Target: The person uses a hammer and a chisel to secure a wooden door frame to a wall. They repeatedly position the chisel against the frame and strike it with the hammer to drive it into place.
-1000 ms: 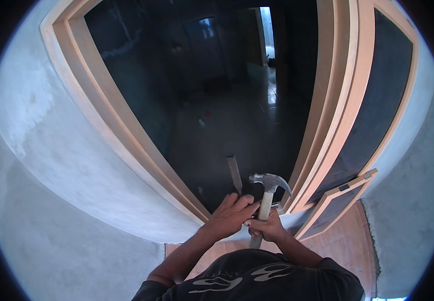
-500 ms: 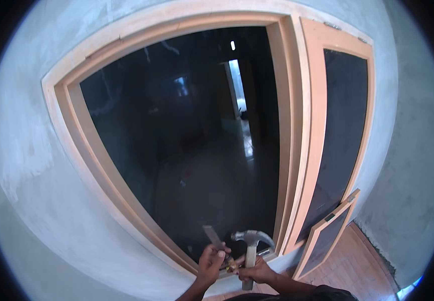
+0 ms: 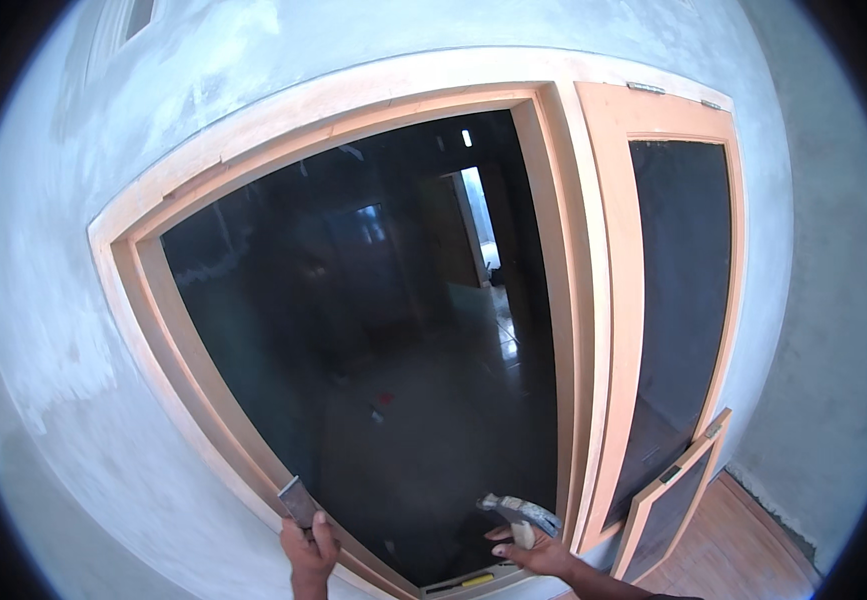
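My left hand (image 3: 307, 545) grips a flat metal chisel (image 3: 296, 500) and holds its blade against the lower left side of the pale wooden window frame (image 3: 203, 400). My right hand (image 3: 538, 553) is closed on the handle of a claw hammer (image 3: 521, 515), its steel head just above my fingers, near the frame's bottom right corner. The two hands are apart, with the dark glass pane (image 3: 373, 340) between them.
A grey plastered wall (image 3: 63, 330) surrounds the frame. A narrower glazed sash (image 3: 678, 290) stands to the right. A small framed panel (image 3: 668, 500) leans at its foot above a wooden floor (image 3: 743, 560). A yellow and black tool (image 3: 468, 581) lies on the sill.
The view has tilted up, showing the whole window. My hands, together at the bottom of the frame before, have separated: left with the chisel to the left, right with the hammer to the right.
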`<move>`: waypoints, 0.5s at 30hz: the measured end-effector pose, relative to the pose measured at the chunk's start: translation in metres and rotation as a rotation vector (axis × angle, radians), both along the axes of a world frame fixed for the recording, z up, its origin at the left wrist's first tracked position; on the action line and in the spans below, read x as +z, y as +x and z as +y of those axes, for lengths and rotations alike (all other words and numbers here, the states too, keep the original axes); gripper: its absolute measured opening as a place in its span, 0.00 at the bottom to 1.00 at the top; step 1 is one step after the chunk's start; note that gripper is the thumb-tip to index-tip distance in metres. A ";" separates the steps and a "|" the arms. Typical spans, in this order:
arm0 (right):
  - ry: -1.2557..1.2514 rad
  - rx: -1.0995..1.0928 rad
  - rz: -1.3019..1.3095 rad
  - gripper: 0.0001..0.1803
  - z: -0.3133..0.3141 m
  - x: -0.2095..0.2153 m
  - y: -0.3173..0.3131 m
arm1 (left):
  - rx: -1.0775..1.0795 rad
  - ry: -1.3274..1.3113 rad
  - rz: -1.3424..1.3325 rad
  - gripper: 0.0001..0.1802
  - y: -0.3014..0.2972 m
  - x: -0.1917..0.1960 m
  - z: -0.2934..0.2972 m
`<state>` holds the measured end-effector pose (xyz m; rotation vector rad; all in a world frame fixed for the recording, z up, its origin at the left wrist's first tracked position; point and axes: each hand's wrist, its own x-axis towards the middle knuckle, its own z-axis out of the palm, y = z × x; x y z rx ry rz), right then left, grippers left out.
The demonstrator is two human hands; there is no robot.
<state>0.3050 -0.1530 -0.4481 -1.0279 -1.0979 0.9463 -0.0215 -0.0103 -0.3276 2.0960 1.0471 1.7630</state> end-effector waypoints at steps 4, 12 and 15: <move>-0.040 -0.184 -0.306 0.18 0.010 0.017 0.057 | 0.175 0.120 0.099 0.09 -0.019 0.001 0.029; 0.279 -0.430 -0.644 0.15 0.038 0.031 0.125 | 0.307 0.264 0.302 0.09 -0.005 0.002 0.034; 0.264 -0.419 -0.588 0.15 0.041 0.039 0.129 | 0.360 0.274 0.295 0.09 -0.003 0.003 0.032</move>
